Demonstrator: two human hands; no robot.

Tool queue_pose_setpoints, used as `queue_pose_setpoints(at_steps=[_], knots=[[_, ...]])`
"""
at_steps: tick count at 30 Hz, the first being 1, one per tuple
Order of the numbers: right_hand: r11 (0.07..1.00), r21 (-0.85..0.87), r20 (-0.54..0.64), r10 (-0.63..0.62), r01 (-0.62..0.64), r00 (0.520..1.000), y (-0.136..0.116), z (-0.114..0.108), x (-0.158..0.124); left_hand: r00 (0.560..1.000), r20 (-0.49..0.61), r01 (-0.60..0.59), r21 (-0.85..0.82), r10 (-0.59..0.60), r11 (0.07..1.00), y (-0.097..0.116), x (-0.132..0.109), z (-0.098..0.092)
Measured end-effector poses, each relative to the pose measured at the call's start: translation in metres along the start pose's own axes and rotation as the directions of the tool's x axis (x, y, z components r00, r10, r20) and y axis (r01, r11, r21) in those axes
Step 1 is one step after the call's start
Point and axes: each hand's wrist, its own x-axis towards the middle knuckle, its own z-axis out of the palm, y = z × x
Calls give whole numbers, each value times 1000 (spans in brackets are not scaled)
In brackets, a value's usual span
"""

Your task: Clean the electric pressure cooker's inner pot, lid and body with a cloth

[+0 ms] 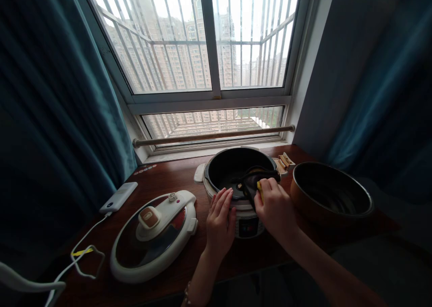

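An electric pressure cooker (221, 194) stands lidless on the table, its dark inside showing. My right hand (275, 201) is closed on a dark, crumpled cloth (251, 184) at the cooker's front right rim. A small yellow piece shows between the fingers, and I cannot make out what it is. Part of the cloth hangs inside the cooker. My left hand (221, 219) lies with fingers outstretched against the cooker's front left rim, holding nothing. To the left, the cooker's white lid (153, 239) rests on the table with its knob up.
Right of the cooker sits a wide pot (332, 192), dark inside and brown outside. A white power bank (119, 197) with a white cable (84, 235) lies at the left of the wooden table (168, 172). A barred window and blue curtains (60, 95) surround the table.
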Motion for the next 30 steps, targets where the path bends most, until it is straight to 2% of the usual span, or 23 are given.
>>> queue_pose_setpoints(at_steps=[2, 4, 5, 7, 9, 11, 12, 14, 16, 19, 22, 26, 28, 30], knots=[[990, 134, 6, -33, 32, 999, -20, 3, -5, 996, -30, 85, -38, -86, 996, 9, 0, -5], [945, 322, 43, -74, 57, 996, -39, 5, -6, 982, -117, 142, -45, -146, 989, 20, 0, -11], [899, 434, 65, -101, 63, 993, -46, 5, -6, 976, -164, 138, -32, -142, 990, 25, 1, -14], [749, 658, 85, -180, 80, 980, -53, 4, -3, 974, -210, 85, 13, -81, 996, 32, 3, -17], [580, 811, 86, -244, 74, 966, -50, 2, -1, 986, -165, 46, 69, -34, 997, 33, 5, -17], [496, 868, 85, -200, 26, 976, -38, 2, 1, 995, -93, 52, 151, -39, 987, 31, 8, -12], [503, 864, 68, -130, 7, 989, -30, 3, 1, 997, -66, 59, 200, -46, 978, 29, 8, -9], [594, 804, -54, 34, 23, 998, -12, 7, 0, 998, -41, 51, 278, -41, 959, 23, 8, -5], [719, 690, -219, 108, 76, 970, 5, 15, -2, 1000, -16, 13, 298, -8, 954, 16, 7, -4], [831, 530, -293, -7, 169, 956, 24, 29, -6, 995, 63, -84, 219, 72, 972, 0, 8, -14], [867, 405, -309, -170, 291, 936, 32, 41, -11, 992, 84, -107, 94, 99, 990, -27, 15, -26], [878, 354, -328, -205, 322, 922, 32, 48, -14, 999, -42, -4, -27, 2, 1000, -65, 32, -34], [879, 354, -353, -192, 320, 916, 32, 51, -14, 997, -39, 60, -58, -62, 997, -80, 45, -34], [879, 361, -374, -169, 311, 912, 31, 54, -14, 989, 11, 149, -79, -149, 986, -92, 62, -35]])
